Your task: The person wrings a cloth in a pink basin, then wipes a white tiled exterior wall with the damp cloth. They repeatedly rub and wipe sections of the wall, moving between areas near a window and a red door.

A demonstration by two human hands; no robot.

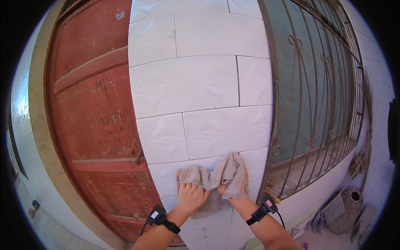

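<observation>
A greyish-beige towel [233,168] is bunched up against the white tiled wall [210,87]. My left hand [192,196] has its fingers curled over the towel's left part. My right hand [225,188] grips the right part, its fingers mostly covered by the folds. Between and below the hands a lower flap of the towel hangs down in front of the tiles. Black straps with small boxes sit on both wrists, with a cable trailing from each.
A worn red wooden door [102,112] stands to the left of the wall strip. On the right, a window has a rusty metal grille [314,96] and a dusty sill. At the lower right, a woven basket [351,204] rests near bundled items and a purple bag [318,221].
</observation>
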